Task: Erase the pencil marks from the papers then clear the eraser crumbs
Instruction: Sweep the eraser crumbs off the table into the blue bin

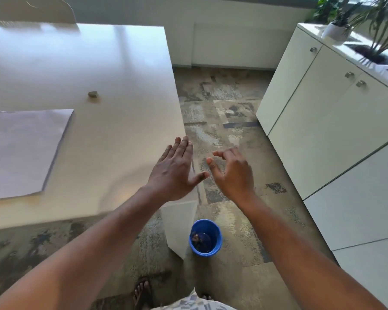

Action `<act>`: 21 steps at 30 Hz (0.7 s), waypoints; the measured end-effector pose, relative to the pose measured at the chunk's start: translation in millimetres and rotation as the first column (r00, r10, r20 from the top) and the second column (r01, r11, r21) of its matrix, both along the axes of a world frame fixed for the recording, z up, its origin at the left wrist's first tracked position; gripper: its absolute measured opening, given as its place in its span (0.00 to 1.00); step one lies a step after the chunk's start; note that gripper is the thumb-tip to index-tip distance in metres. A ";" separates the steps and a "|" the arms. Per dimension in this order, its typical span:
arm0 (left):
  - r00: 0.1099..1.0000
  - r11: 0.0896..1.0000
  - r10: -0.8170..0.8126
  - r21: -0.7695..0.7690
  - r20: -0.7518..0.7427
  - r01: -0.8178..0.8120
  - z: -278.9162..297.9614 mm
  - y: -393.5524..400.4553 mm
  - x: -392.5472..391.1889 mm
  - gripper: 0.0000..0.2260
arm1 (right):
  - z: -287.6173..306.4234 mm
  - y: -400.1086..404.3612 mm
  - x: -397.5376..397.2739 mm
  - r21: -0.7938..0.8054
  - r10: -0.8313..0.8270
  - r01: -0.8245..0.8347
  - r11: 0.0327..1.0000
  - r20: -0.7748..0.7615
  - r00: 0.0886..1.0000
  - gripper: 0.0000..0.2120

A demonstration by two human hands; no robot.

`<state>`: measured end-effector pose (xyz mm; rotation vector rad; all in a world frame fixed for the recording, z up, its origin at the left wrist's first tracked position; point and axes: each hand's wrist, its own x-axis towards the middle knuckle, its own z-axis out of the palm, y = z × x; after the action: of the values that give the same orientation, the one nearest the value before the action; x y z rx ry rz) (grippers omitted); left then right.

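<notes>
Left hand (174, 170) flat at table (121, 63) edge, eraser (93, 94) well apart

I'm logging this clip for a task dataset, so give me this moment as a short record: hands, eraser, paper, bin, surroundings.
left hand: left hand flat, fingers straight, over the white table's right edge, holding nothing
right hand: right hand past the table edge, above the floor, fingers loosely curled, empty
eraser: small grey eraser lying alone on the table, beyond the paper
paper: paper flat at the table's left
bin: blue bucket on the floor beside the table leg
crumbs: too small to tell
surroundings: white cabinets on the right, potted plants on top
</notes>
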<state>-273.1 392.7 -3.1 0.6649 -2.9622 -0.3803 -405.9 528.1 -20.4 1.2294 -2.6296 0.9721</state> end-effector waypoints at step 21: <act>0.944 0.930 0.045 0.331 0.326 -0.158 -143.6 134.0 -66.8 0.37 | -138.6 120.4 -40.3 0.376 -0.146 -0.044 0.925 0.462 0.875 0.20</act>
<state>-339.9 526.7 -146.6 1.0006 -3.1617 -0.8940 -446.2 648.5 -158.9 1.0738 -3.3570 0.8831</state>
